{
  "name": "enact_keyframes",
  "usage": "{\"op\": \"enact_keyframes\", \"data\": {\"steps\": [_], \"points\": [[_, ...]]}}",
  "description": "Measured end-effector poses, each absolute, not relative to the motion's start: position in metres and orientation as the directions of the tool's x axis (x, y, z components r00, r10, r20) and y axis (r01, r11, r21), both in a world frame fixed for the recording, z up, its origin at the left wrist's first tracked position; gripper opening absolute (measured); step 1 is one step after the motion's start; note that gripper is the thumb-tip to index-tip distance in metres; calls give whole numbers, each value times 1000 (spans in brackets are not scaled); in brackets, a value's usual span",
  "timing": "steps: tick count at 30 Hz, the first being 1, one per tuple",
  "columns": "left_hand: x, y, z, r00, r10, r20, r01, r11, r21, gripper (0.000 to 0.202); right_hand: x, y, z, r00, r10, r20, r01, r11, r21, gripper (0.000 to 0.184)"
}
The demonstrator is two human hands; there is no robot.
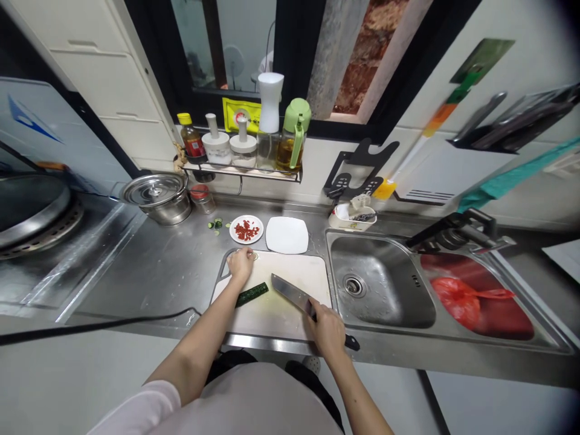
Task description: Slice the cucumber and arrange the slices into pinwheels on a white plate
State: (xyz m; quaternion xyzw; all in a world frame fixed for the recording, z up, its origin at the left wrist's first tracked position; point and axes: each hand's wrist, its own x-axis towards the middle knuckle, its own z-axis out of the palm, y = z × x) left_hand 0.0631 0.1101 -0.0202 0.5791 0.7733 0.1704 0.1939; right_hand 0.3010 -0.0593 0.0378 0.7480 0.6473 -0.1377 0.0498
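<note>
Where the counter nears the stove: a lidded pot [158,199] stands towards the wall.
Scraps: a few green bits [218,223] lie loose on the counter, left of the round plate [246,229] with its chopped red pieces.
Left hand [241,264]: it's at the far left corner of the board [281,320], fingers bunched beside a pale slice [255,257]; I can't tell whether they pinch it.
Cucumber [252,294]: the dark green piece lies on the board, its long axis slanting from the left forearm out to the right and slightly away from the person, right end towards the knife tip.
Square plate [287,234]: it sits just beyond the board, right of the round one.
Knife [292,292]: it slants across the board, tip pointing far left, just beside the cucumber but apart, handle running back near right.
Right hand [329,329]: it's wrapped round the black handle, whose butt pokes out behind.
Sink [385,302]: just right of the board.
Red bag [457,302]: in the smaller basin, further right.
</note>
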Motion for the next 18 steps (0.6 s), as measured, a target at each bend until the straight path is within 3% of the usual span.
{"op": "enact_keyframes", "data": {"steps": [8, 18], "points": [[64, 107, -24, -264, 962, -63, 863, 265, 431, 22, 302, -55, 38, 133, 950, -284, 979, -170, -113, 40], [62, 106, -21, -271, 960, -72, 843, 273, 464, 23, 299, -52, 38, 128, 952, -279, 977, -170, -131, 40]]}}
